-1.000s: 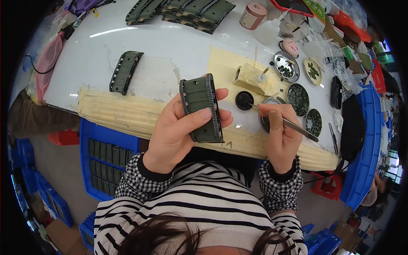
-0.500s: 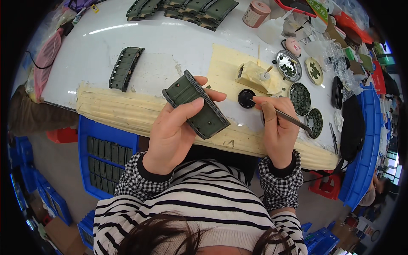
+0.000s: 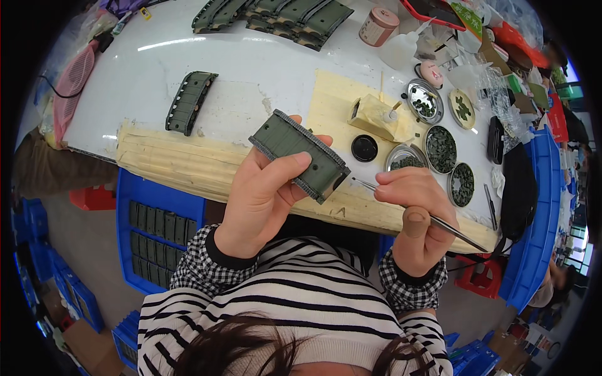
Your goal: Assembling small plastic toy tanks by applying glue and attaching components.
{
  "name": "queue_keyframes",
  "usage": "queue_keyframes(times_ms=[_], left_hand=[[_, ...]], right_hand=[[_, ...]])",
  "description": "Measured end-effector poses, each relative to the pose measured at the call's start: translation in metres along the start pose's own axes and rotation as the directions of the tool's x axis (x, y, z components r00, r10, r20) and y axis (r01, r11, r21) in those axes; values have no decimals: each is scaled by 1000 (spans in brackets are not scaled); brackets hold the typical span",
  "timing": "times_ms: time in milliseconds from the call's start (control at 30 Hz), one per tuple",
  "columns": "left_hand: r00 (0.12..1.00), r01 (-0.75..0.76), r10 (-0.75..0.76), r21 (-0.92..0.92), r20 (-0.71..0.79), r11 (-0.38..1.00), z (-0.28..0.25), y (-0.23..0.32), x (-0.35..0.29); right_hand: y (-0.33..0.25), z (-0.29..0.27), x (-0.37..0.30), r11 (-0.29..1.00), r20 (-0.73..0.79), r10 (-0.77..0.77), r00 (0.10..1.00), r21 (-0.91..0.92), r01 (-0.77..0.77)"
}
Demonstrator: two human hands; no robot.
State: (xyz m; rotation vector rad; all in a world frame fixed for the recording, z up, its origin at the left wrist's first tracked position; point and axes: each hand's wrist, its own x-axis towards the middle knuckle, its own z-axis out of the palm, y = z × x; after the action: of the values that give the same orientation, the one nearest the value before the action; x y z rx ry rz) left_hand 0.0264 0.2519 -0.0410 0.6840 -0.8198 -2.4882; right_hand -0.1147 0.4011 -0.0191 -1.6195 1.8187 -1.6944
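My left hand [image 3: 248, 200] is closed round a dark green curved panel [image 3: 282, 141] with ribbed long edges, its thumb pressing on the face. A small dark spot or hole shows near the thumb. In my right hand [image 3: 420, 210] I grip slim metal tweezers [image 3: 461, 234]. Their tip points left, just off the panel's right end; whether it holds anything is too small to tell. Beyond the tweezers lie a black round shallow dish [image 3: 364, 148] and a metal dish [image 3: 390, 153] of small green pieces, partly behind my right hand.
A similar curved panel [image 3: 191, 103] lies at left; several more [image 3: 300, 22] are at the back. A taped block [image 3: 376, 119] holds a small bottle. Round dishes of green bits [image 3: 441, 148] stand at right. A blue tray [image 3: 125, 250] of panels sits below the table's left edge.
The tweezers have come away from the black dish, toward me and near the panel's right end. My right hand has turned, uncovering a metal dish. The panel has shifted slightly right.
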Motion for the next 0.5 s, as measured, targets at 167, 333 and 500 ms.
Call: queue_keyframes(times_ms=[167, 333, 500], left_hand=[[999, 44, -43, -61, 17, 997, -2, 0, 1], [999, 41, -41, -39, 13, 998, 0, -2, 3], [999, 38, -37, -39, 24, 999, 0, -3, 3]], right_hand=[[1, 7, -3, 995, 24, 66, 998, 70, -68], [2, 6, -3, 994, 47, 96, 994, 56, -99], [4, 6, -1, 997, 54, 71, 996, 29, -73]])
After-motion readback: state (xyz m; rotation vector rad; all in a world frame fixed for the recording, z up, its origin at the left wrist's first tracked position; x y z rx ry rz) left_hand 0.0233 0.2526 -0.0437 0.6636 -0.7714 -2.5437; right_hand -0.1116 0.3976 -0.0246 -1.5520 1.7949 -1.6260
